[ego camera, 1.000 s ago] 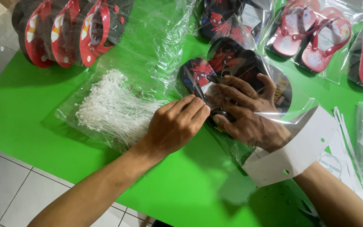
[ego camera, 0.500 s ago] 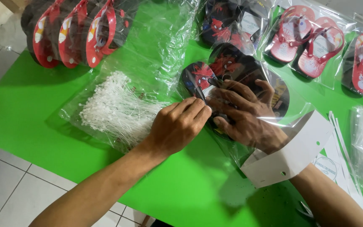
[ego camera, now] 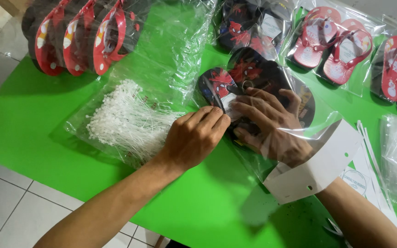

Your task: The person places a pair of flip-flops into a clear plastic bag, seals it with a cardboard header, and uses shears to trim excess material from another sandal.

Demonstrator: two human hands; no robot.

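Left hand [ego camera: 194, 138] fingers curled, pinching edge of the clear plastic bag [ego camera: 299, 138] holding black printed flip-flops [ego camera: 235, 82]. Right hand [ego camera: 272, 124] sits inside that bag, fingers spread flat on the flip-flops, mid green counter [ego camera: 33, 119]. Bag of white plastic tag pins [ego camera: 125, 119] just left.

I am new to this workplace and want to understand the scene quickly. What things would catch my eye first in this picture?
First comes the bright green table and, at its middle, the left hand and right hand pressing a pair of dark sandals in a clear plastic bag with a white card header. To the left lies a bag of white plastic fasteners. Red sandals stand at the top left, and bagged red pairs lie at the top right.
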